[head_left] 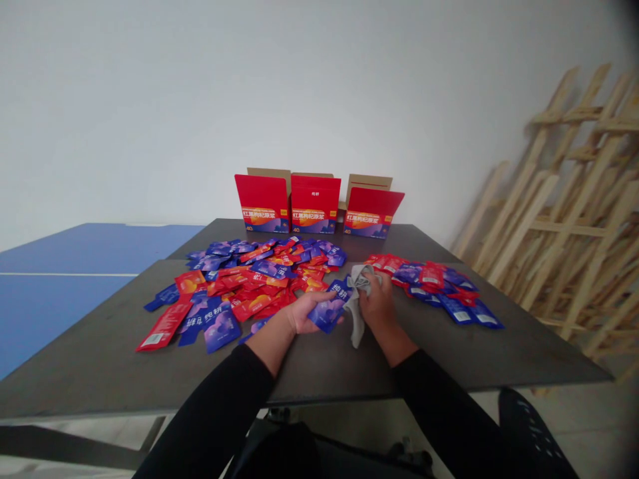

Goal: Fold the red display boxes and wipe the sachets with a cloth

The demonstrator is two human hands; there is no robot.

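Above the dark table, my left hand (305, 313) grips a blue-purple pouch (327, 314) by its lower side, its printed face up. My right hand (378, 303) is closed on a crumpled grey cloth (360, 281), whose loose end hangs down beside the pouch. The cloth is up against the pouch's top right end. Left of my hands spreads a heap of red and blue pouches (249, 293). To the right lies a smaller pile of red and blue pouches (432, 279), some with their label side up.
Three red boxes with raised flaps, a left box (263, 203), a middle box (313, 206) and a right box (370, 211), stand at the back of the table (164, 386). A blue table (70, 293) adjoins at left. Wooden frames (569, 226) lean at right.
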